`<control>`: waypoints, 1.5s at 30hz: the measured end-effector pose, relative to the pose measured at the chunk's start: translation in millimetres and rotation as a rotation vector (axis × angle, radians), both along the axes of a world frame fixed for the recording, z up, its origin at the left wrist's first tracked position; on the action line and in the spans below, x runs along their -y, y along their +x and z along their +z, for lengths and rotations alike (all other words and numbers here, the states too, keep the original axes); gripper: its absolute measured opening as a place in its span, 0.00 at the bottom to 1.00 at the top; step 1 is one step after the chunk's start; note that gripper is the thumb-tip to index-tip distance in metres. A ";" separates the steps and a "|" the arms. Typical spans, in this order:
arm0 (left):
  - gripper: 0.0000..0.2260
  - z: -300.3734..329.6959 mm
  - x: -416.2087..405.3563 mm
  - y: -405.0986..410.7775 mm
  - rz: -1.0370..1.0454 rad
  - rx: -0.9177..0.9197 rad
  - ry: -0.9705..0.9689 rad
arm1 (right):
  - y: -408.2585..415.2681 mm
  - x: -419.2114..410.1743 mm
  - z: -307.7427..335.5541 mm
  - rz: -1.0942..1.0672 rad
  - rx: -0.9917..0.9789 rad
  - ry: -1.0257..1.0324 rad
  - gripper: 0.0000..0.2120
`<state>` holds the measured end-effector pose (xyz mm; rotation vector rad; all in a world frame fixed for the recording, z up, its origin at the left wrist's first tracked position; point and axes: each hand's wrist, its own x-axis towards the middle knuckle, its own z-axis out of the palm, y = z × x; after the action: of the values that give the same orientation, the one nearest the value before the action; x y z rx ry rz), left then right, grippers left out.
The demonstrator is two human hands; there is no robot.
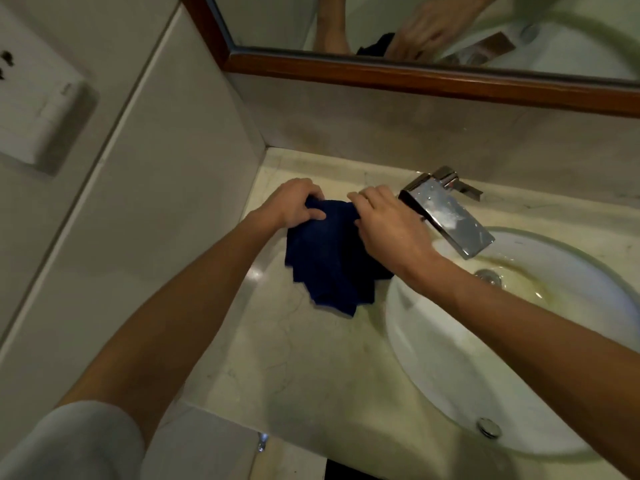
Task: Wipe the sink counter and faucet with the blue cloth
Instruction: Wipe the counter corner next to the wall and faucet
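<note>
A dark blue cloth (329,258) hangs in folds over the pale marble counter (311,358), left of the basin. My left hand (294,206) grips its upper left edge with curled fingers. My right hand (388,223) pinches the upper right edge, close beside the chrome faucet (446,213). The flat faucet spout carries white smears and reaches out over the white round sink (450,358). The cloth's lower corners touch or hover just above the counter; I cannot tell which.
A wood-framed mirror (415,74) runs along the back wall and reflects my hands and the faucet. A white wall socket (38,109) sits on the left tiled wall. The basin has yellowish stains near its drain (488,277).
</note>
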<state>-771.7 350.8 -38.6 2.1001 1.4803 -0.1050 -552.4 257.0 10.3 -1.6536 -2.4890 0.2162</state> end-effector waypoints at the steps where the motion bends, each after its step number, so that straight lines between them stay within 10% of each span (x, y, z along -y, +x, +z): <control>1: 0.10 -2.4 -1.8 -2.4 0.021 0.059 -0.015 | -13.0 -6.2 -7.3 -0.036 0.003 -0.108 0.22; 10: 0.08 -19.4 -34.8 -20.3 0.227 0.315 -0.171 | -28.0 -109.6 -31.5 -0.120 0.153 -0.540 0.17; 17: 0.17 -12.7 53.5 -13.5 0.058 0.310 0.525 | -32.7 -39.4 -35.8 0.042 -0.137 0.107 0.10; 22: 0.37 -31.6 121.8 -29.2 -0.171 0.168 0.340 | 5.5 33.3 -64.8 0.222 0.011 -0.106 0.38; 30: 0.12 -33.5 101.2 -29.2 -0.299 0.074 0.584 | 14.0 11.9 -66.3 0.226 0.046 -0.020 0.20; 38: 0.09 2.3 55.1 -24.1 0.513 0.449 -0.232 | -5.6 -38.3 -16.5 -0.168 -0.286 -0.599 0.18; 45: 0.14 -7.0 29.8 7.5 0.773 0.486 0.009 | -26.0 -46.1 -23.0 -0.323 -0.069 -0.237 0.20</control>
<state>-764.2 321.0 -45.6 1.2887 1.8336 0.6500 -578.4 303.0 -12.8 -2.0705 -2.1738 0.5349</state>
